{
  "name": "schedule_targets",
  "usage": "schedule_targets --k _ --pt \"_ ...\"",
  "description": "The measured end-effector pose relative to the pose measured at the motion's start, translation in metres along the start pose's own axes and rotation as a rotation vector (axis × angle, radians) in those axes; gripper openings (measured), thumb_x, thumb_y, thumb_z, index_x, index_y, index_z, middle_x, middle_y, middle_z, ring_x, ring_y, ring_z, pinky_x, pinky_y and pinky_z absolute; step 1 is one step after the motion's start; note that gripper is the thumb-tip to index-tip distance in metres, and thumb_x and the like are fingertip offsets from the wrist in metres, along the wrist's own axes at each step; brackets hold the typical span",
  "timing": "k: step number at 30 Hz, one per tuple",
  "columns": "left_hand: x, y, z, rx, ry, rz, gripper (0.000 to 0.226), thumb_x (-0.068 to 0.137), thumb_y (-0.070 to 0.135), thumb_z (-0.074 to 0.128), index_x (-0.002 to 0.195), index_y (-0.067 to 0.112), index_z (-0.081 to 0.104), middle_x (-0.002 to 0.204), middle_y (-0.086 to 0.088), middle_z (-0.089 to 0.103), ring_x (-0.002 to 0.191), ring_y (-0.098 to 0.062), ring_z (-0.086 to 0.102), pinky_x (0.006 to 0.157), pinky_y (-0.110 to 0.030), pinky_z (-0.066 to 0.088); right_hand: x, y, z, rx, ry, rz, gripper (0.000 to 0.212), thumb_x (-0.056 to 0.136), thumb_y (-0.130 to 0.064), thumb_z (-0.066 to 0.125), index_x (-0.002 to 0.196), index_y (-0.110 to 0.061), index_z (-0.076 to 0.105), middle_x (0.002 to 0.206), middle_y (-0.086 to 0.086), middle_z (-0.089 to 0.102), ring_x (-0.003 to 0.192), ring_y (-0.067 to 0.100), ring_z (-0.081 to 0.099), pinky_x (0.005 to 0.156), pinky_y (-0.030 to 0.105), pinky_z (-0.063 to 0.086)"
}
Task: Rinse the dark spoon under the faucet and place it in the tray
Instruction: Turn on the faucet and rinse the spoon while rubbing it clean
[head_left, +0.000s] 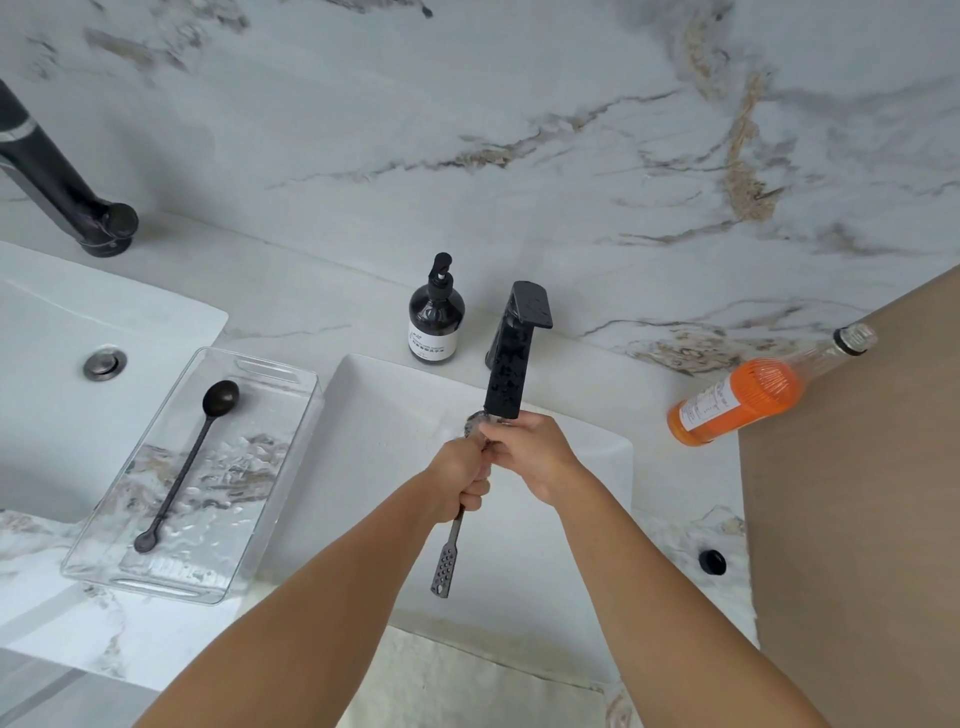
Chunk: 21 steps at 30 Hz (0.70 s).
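A dark spoon with a perforated flat handle end is held over the white sink, its bowl up under the spout of the black faucet. My left hand is closed around the spoon's shaft. My right hand pinches the bowl end just below the spout; water shows faintly there. The bowl itself is mostly hidden by my fingers. A clear plastic tray lies left of the sink with another dark round-bowled spoon in it.
A dark soap pump bottle stands behind the sink. An orange-filled bottle stands at the right by a tan panel. A second sink with a black faucet is at the left. A small black cap lies on the counter.
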<state>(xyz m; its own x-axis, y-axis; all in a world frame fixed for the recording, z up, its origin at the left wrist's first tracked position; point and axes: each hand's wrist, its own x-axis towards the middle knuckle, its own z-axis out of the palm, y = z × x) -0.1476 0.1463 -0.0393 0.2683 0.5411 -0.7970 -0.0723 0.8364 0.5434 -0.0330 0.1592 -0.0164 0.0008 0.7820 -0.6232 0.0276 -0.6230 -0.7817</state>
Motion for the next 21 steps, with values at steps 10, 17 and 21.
schedule_targets --k 10,17,21 --pt "0.002 -0.004 0.0 -0.172 -0.01 0.289 0.026 0.09 0.004 0.055 0.07 0.01 0.069 0.065 -0.01 0.062 0.051 -0.019 0.061 0.051 -0.025 0.052 -0.007 0.002 -0.001 0.015 0.139 -0.067 0.007 0.08 -0.01 0.078 0.086 -0.01 0.081 0.084 0.009 0.079 0.066 0.021 0.064 0.066 0.028 0.053" --pt "0.008 0.001 -0.003 0.151 0.135 0.252 0.037 0.096 0.042 0.042 0.073 0.018 0.057 0.046 0.006 0.045 0.038 -0.015 0.041 0.05 -0.028 0.049 -0.004 0.003 0.001 -0.182 0.299 -0.121 0.009 0.072 -0.032 0.082 0.074 -0.024 0.079 0.064 -0.004 0.075 0.049 0.009 0.064 0.053 0.017 0.055" --pt "0.005 0.006 -0.013 -0.209 -0.248 0.136 0.026 0.095 0.007 0.033 0.088 0.015 0.057 0.064 -0.001 0.045 0.048 -0.013 0.032 0.053 -0.027 0.035 -0.009 0.005 -0.004 -0.077 0.08 -0.042 0.01 0.087 -0.014 0.071 0.092 -0.016 0.079 0.076 0.001 0.073 0.071 0.02 0.065 0.083 0.042 0.059"
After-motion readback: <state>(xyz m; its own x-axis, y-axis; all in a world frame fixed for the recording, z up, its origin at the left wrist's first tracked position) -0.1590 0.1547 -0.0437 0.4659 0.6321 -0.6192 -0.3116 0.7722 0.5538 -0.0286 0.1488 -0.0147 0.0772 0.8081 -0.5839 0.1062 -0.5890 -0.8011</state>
